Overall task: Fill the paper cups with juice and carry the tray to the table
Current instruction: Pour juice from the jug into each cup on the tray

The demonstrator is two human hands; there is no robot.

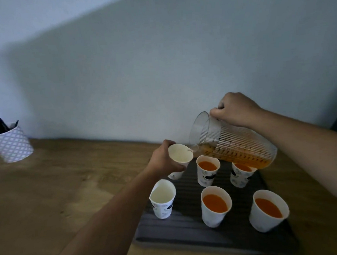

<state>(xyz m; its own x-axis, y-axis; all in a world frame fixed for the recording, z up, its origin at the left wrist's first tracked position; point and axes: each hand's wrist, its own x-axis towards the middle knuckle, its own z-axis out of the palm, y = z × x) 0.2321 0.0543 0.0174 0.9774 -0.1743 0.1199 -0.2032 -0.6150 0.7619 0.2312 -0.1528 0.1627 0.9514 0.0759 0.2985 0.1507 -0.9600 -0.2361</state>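
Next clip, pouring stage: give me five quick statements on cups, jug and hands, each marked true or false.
1. Four white paper cups hold orange juice. True.
2. The right hand tilts the clear ribbed plastic jug. True.
3. The left hand rests flat on the wooden counter. False: its grip is round an empty paper cup at the spout.
4. The dark ribbed tray carries no empty cup. False: one empty cup stands at its left edge.
5. The jug is empty. False: juice remains.
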